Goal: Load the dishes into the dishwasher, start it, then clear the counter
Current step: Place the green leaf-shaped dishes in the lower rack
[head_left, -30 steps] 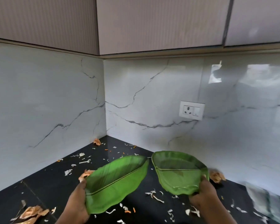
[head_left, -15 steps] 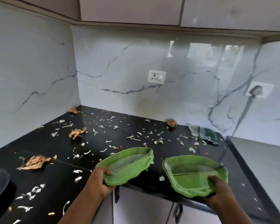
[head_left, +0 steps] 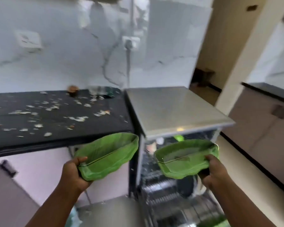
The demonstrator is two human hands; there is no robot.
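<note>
I had swung my view round to the right since the moment before: a second earlier I was facing the back corner of the worktop, with both leaf-shaped green plates held over it, and now the dishwasher stood in front of me, just past the right end of the worktop.

My left hand gripped the near end of the left plate, thumb over the rim and fingers curled beneath. That plate hung in the air off the worktop's front edge, near its right corner, touching nothing else. My right hand gripped the right plate at its right end in the same manner, and that plate was already over the open front of the dishwasher, above the pulled-out racks. The picture was blurred, but I made out something dark and round in the lower rack and a bit of green higher up inside.

So I judged the carry from worktop to machine nearly done, and the next job was slotting each plate into a rack. With both hands full, I expected to set them in one at a time.

The worktop was strewn with pale scraps, with a brown clump near its back edge. Clearing it was not yet begun, nor was the machine started.
</note>
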